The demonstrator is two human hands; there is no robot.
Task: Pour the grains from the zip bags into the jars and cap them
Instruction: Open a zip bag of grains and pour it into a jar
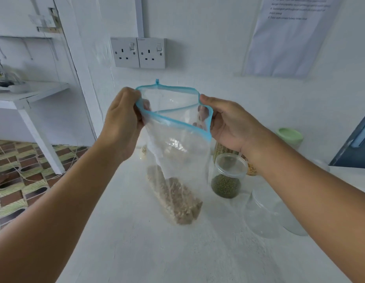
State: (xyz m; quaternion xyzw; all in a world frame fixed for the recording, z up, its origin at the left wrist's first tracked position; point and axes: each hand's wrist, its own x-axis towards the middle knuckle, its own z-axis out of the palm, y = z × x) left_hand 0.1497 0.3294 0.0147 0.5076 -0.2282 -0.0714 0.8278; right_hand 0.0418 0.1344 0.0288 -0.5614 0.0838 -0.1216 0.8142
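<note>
Both grips are clamped on the zip bag: left hand pinches the blue rim on the left, right hand pinches it on the right, pulling the mouth wide open mid-frame. The bag hangs over the white tabletop, brownish grains settled at its bottom. Just right sits a clear jar of green grains, with empty jars lower right.

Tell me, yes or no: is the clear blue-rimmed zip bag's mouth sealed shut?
No: the clear blue-rimmed zip bag gapes open, stretched between both hands.
</note>
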